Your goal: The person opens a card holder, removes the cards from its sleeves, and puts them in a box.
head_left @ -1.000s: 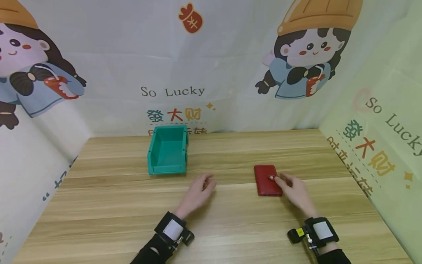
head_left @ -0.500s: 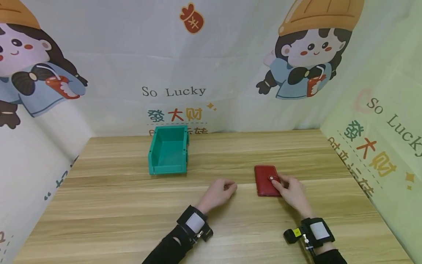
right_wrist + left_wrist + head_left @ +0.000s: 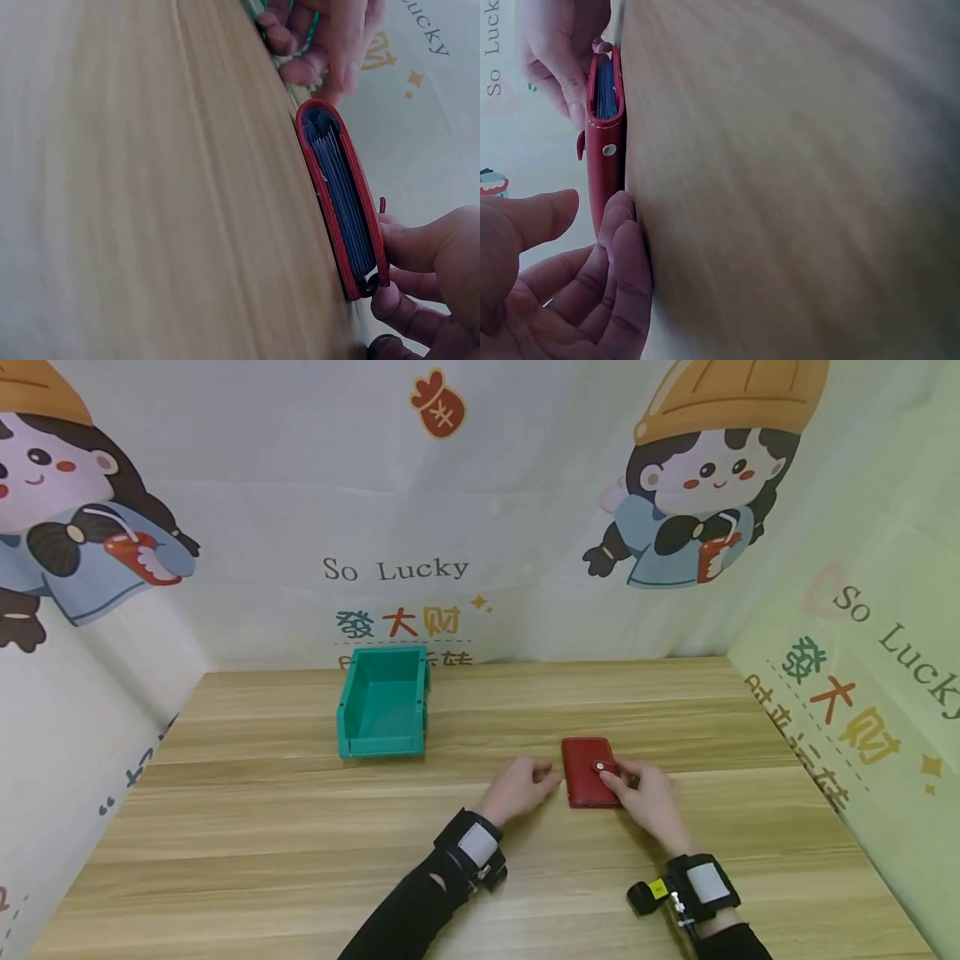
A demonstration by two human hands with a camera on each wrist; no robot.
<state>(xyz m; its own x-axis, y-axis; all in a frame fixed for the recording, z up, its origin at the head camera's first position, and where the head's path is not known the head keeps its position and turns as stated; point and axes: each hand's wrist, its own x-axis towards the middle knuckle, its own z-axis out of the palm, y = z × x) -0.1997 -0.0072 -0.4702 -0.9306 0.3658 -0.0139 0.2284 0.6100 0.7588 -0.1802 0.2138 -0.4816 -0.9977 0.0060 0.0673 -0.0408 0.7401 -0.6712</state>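
A red card holder (image 3: 585, 785) lies flat on the wooden table, its strap and snap button (image 3: 600, 767) on the right side. My right hand (image 3: 651, 802) pinches its right edge, thumb on top and fingers low at the side. Dark card sleeves (image 3: 343, 202) show between its covers in the right wrist view. On the other side my left hand (image 3: 517, 789) holds nothing. Its fingers are loosely bent, and the fingertips (image 3: 622, 210) come right up to the holder's left edge, the thumb standing apart.
A teal open-front bin (image 3: 382, 702) stands at the back of the wooden table (image 3: 262, 827), left of centre. White printed sheets (image 3: 525, 510) hang behind the table and along its sides. A camera is strapped to each wrist.
My left hand has moved right, from near the bin to beside the card holder. The right hand has tightened at the holder's edge and shifted it slightly left along the table.
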